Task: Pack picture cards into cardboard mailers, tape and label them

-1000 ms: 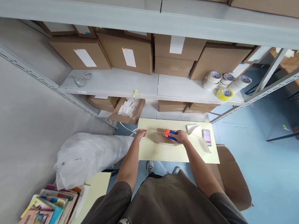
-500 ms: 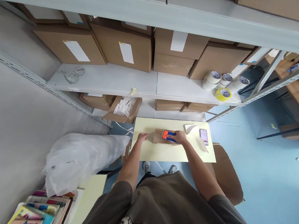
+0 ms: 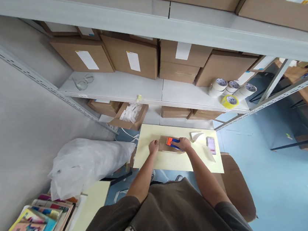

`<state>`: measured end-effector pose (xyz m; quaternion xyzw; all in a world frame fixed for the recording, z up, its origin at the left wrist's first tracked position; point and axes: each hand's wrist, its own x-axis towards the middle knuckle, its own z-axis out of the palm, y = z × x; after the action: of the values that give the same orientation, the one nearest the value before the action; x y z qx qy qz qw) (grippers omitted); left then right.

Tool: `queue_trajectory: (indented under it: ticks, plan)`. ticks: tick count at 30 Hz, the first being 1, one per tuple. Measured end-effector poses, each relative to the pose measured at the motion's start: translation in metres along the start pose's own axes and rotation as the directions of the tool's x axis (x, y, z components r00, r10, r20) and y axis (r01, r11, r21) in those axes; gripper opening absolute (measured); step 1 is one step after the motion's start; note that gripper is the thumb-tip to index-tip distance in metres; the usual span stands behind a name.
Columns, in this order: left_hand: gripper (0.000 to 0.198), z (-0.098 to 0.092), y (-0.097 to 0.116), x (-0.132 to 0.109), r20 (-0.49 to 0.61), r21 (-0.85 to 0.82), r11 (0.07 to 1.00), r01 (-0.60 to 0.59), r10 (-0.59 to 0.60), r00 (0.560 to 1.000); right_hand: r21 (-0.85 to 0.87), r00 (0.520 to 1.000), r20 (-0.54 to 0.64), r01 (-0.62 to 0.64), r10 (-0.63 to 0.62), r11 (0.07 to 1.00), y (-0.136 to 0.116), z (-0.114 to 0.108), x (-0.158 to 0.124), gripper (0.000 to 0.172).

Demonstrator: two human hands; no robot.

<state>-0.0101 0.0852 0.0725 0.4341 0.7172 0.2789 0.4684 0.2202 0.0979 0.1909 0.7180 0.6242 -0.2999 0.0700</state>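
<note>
"Grip, right side?"

"Right hand (image 3: pixel 185 144) is closed around what appears to be a tape dispenser (image 3: pixel 169 141), orange and blue, held over the top of a small carton (image 3: pixel 163 142). Left hand (image 3: pixel 153 147) is balled up just beside the carton's left end; what it pinches, if anything, cannot be told at this size."

"Risks from here?"

"Three, in my judgement. The left hand is near the dispenser's orange end, so a slip could nick it. A tilted dispenser could lay tape crooked or wrinkled. Uneven pressure could make the carton skid on the worktop (image 3: pixel 171 162)."

"Containers and contents?"

"Small carton: near the middle of the worktop, interior not visible. Beside the worktop's right end, lower down, a large cardboard box (image 3: pixel 238 188); contents not made out. Past the far left corner, an open carton (image 3: pixel 142 118) holding white scraps (image 3: pixel 130 112). To the left, a bulging translucent bag (image 3: pixel 87 160); contents unidentified. On the shelf (image 3: pixel 118 86), labelled boxes (image 3: pixel 146 62) appear closed; contents not verifiable."
</note>
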Motion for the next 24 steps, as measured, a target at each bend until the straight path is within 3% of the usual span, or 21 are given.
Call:
queue_trajectory:
  ticks: [7, 15, 18, 24]
  plan:
    - [0.041, 0.036, 0.008, -0.011, 0.072, 0.026, 0.999, -0.021, 0.019, 0.997, 0.099, 0.978, 0.134, 0.149, -0.162, 0.984, 0.029, -0.017, 0.000, 0.056]
    - [0.050, 0.068, 0.008, -0.016, 0.021, 0.230, 0.973, -0.031, 0.027, 0.999, 0.189, 0.986, 0.072, 0.135, -0.151, 0.973, 0.078, -0.020, -0.005, 0.059]
    - [0.053, 0.075, 0.009, -0.016, -0.001, 0.275, 0.961, -0.014, 0.015, 1.000, 0.196, 0.991, 0.064, 0.107, -0.122, 0.975, 0.123, -0.030, -0.001, 0.059]
    - [0.053, 0.078, 0.007, -0.011, -0.026, 0.298, 0.954, -0.021, 0.031, 0.999, 0.142, 0.999, 0.032, 0.012, -0.017, 0.990, 0.251, -0.066, -0.006, 0.058]
